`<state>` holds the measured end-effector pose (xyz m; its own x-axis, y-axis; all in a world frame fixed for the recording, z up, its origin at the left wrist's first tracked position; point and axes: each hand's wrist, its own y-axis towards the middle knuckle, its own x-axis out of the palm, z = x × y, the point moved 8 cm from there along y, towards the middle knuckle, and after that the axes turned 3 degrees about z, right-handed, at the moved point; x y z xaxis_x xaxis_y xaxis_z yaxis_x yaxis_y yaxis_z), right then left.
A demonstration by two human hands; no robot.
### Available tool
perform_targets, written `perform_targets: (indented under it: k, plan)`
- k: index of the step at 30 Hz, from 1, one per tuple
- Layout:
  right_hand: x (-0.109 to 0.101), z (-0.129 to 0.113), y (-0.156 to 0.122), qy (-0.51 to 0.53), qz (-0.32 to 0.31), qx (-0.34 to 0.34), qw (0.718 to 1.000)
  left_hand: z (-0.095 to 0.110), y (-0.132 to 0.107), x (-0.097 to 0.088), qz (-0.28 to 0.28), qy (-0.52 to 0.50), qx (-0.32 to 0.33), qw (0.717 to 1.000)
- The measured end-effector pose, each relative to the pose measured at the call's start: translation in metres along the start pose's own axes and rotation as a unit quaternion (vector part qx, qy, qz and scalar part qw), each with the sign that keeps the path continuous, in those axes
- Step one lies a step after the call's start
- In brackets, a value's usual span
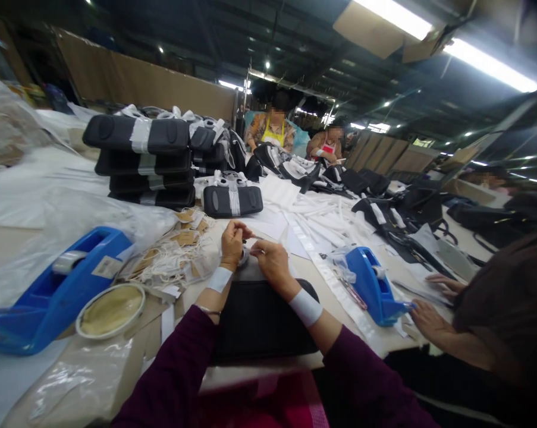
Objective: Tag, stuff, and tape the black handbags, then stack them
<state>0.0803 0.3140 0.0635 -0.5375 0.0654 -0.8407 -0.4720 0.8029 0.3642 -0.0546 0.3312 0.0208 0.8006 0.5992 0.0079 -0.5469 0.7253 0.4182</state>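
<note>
My left hand (pixel 232 242) and my right hand (pixel 272 260) meet over the far end of a black padded pouch (pixel 261 318) lying in front of me. Both hands are closed in a pinch on a small grey-white part (pixel 244 256) at the pouch's top edge; I cannot make out what it is. White bands wrap both wrists, and my sleeves are dark purple.
A blue tape dispenser (pixel 56 285) and a round tin lid (pixel 110 309) lie at my left, next to a heap of paper tags (pixel 179 252). A second blue dispenser (pixel 370 285) stands right, by another person's hands (pixel 433 318). Stacked black pouches (pixel 145 160) fill the back; two people sit beyond.
</note>
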Motion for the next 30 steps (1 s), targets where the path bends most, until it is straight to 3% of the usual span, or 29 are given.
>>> perform_targets:
  k: [4,7,9,16,21,25,30]
  plan:
    - [0.001,-0.029,-0.038,-0.049,0.016,-0.150,0.987,-0.004,-0.004,0.015,-0.092,0.094,-0.007,0.991]
    - [0.002,-0.050,-0.070,-0.116,0.044,-0.292,0.948,-0.003,-0.008,0.024,-0.142,0.197,0.003,0.970]
    - [0.001,-0.055,-0.089,-0.127,0.051,-0.338,0.931,-0.002,-0.011,0.029,-0.168,0.263,0.011,0.950]
    - [-0.017,-0.054,-0.132,-0.078,0.023,-0.372,0.925,0.002,-0.022,0.044,-0.230,0.401,0.054,0.885]
    - [-0.036,-0.052,-0.155,-0.037,0.046,-0.362,0.930,0.006,-0.027,0.052,-0.239,0.451,0.078,0.856]
    - [-0.041,-0.046,-0.169,-0.005,0.068,-0.343,0.937,0.006,-0.030,0.057,-0.234,0.467,0.097,0.847]
    - [-0.028,-0.031,-0.179,-0.012,0.095,-0.304,0.948,0.016,-0.029,0.059,-0.208,0.445,0.140,0.860]
